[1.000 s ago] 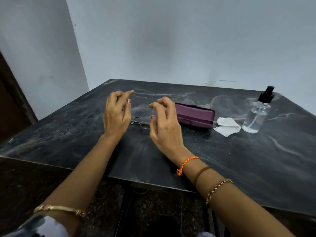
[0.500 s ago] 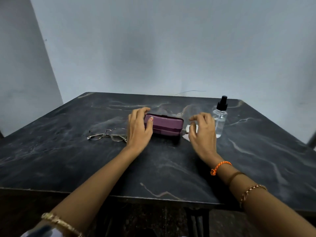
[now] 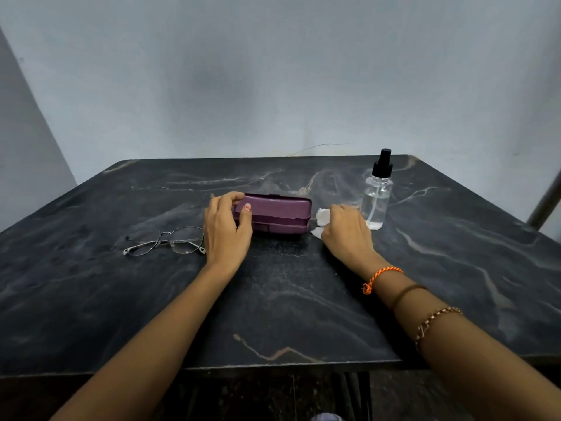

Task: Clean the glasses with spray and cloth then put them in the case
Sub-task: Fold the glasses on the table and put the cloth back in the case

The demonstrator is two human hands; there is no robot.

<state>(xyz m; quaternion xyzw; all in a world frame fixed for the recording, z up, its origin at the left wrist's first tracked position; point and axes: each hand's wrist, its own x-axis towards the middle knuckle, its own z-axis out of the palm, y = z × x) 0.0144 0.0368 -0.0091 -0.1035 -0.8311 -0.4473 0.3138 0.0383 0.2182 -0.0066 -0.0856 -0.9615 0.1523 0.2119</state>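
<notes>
left hand (image 3: 226,235) grips smooth oblong purple case (image 3: 274,215); right hand (image 3: 346,235) covers crumpled white cloth (image 3: 322,216).

Light is dim, soft and even. The desk (image 3: 273,299) shows faint sheen and weak shadows under the arms. Edges bow from the wide lens; detail is slightly soft.

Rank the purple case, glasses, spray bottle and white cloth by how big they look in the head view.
1. purple case
2. glasses, near the case in spread, so unsure
3. spray bottle
4. white cloth, partly hidden under the right hand, so its full size cannot be judged
</notes>
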